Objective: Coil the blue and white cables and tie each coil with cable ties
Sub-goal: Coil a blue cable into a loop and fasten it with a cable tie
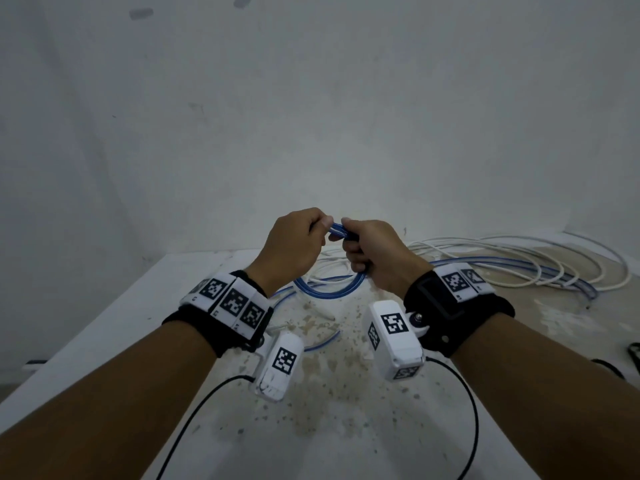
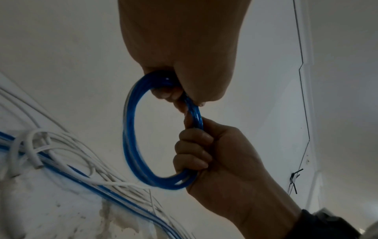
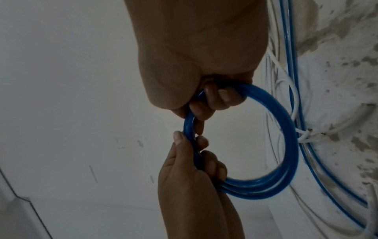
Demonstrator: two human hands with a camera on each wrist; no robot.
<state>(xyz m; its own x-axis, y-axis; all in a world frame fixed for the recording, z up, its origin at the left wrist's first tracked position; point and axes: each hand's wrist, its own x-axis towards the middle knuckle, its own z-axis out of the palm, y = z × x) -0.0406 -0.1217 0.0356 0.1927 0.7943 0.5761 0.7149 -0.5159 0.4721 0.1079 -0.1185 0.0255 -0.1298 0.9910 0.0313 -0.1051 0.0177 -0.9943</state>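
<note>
Both hands hold a small coil of blue cable (image 1: 329, 292) in the air above the table. My left hand (image 1: 320, 225) grips the coil's top from the left, fingers curled round the strands (image 2: 163, 90). My right hand (image 1: 349, 232) grips it right beside, fingers wrapped round the bundle (image 3: 216, 97). In the left wrist view the blue coil (image 2: 131, 137) hangs as an oval between the two fists. The rest of the blue cable (image 1: 554, 276) trails off to the right on the table. Loose loops of the white cable (image 1: 519, 258) lie there too, tangled with it.
The white table (image 1: 346, 393) is stained and speckled, and its left edge (image 1: 104, 327) runs diagonally. A plain wall stands close behind. A dark small object (image 1: 634, 353) lies at the far right edge. Thin black camera leads (image 1: 194, 410) hang under both wrists.
</note>
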